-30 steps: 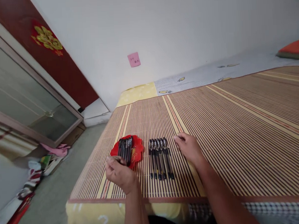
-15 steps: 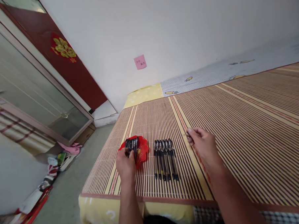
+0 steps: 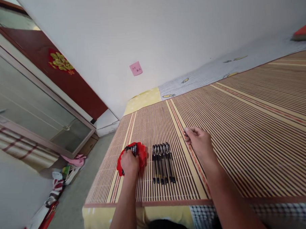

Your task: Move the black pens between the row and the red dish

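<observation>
My left hand (image 3: 129,161) is over a red scalloped dish (image 3: 142,152) at the left of the mat. Its fingers are closed on black pens (image 3: 134,149) lying in the dish; the hand hides much of them. To the right of the dish, several black-capped pens (image 3: 162,163) with clear barrels lie side by side in a row, caps pointing away from me. Further right, my right hand (image 3: 198,141) rests by a red-striped band of the mat, fingers curled and thumb pressed to the forefinger. Nothing shows in it.
A striped bamboo mat (image 3: 235,131) covers the bed, over yellow bedding (image 3: 101,218). Behind it rises a white wall with a pink note (image 3: 136,68). At the left are a glass-paned door (image 3: 40,95) and clutter (image 3: 54,186) on the floor.
My left hand has turned and reached further over the dish, covering more of its pens. The right hand stays curled beside the row. The whole view has shifted slightly.
</observation>
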Demonstrator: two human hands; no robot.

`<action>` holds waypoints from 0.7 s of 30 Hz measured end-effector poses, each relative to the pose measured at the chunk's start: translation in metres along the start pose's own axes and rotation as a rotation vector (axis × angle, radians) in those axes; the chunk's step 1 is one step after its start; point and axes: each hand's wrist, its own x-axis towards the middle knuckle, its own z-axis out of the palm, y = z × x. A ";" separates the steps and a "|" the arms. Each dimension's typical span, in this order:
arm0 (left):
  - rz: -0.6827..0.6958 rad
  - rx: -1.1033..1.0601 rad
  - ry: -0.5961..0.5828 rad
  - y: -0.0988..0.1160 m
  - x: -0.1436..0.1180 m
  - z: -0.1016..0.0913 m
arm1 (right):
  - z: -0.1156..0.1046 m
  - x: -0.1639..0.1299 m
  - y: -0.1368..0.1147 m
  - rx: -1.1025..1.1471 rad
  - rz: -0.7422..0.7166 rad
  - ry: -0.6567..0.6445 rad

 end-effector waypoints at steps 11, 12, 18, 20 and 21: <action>-0.112 -0.359 0.103 0.009 -0.008 -0.024 | -0.002 0.000 -0.007 0.023 0.020 -0.026; -0.111 -0.444 0.109 0.014 -0.012 -0.028 | -0.001 0.000 -0.007 0.022 0.023 -0.031; -0.172 -1.653 -0.102 0.082 -0.055 -0.032 | 0.005 -0.002 -0.005 -0.016 0.023 -0.135; -0.211 -1.790 -0.148 0.105 -0.069 -0.026 | 0.006 -0.003 -0.004 -0.040 0.038 -0.179; -0.211 -1.808 -0.164 0.113 -0.074 -0.022 | 0.007 -0.004 -0.003 -0.056 0.047 -0.203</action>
